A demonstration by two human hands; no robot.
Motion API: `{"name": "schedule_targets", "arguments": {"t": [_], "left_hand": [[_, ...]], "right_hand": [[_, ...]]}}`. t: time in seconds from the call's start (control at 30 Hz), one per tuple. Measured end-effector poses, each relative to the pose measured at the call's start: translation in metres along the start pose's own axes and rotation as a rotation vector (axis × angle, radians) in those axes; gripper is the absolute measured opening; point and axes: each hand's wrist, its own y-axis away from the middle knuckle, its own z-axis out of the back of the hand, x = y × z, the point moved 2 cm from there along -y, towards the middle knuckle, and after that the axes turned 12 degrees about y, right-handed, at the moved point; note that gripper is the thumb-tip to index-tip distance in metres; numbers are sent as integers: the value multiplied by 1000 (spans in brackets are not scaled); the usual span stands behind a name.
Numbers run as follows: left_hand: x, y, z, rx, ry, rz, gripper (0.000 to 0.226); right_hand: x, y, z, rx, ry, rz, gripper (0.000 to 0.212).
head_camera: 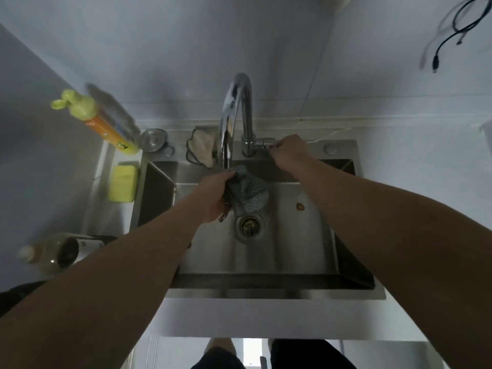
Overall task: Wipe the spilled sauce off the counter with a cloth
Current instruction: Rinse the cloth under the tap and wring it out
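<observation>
Two bare arms reach out over a shiny metal sink (314, 235). The left hand (213, 195) squeezes a bunched-up blue cloth (249, 191), holding it under the tall curved tap (237, 113) and just above the drain (249, 225), while the right hand (288, 153) curls its fingers round the tap handle (267, 143) at the far edge of the sink. Left of the sink lie a yellow sponge (123, 183) and a green-capped bottle (95, 121), and another rag (201, 147) sits behind the tap.

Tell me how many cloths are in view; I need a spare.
2: a blue cloth gripped in the left hand under the faucet, and a pale cloth draped on the sink's back rim.
</observation>
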Motion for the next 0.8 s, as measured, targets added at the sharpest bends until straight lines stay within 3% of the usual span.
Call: {"name": "schedule_targets", "arguments": {"t": [0.13,0.5,0.7,0.8], "left_hand": [[-3,-5,10,38,32,39,21],[-5,-4,25,93,71,92,27],[-6,-2,30,127,67,59,32],[-5,-1,29,135,70,76,36]], "right_hand": [[-2,-6,-2,-19,37,-35,28],[-8,3,-11,-33,-36,-29,30],[-8,30,-24,-8,-184,-158,37],[-8,63,-57,54,-395,-221,37]]}}
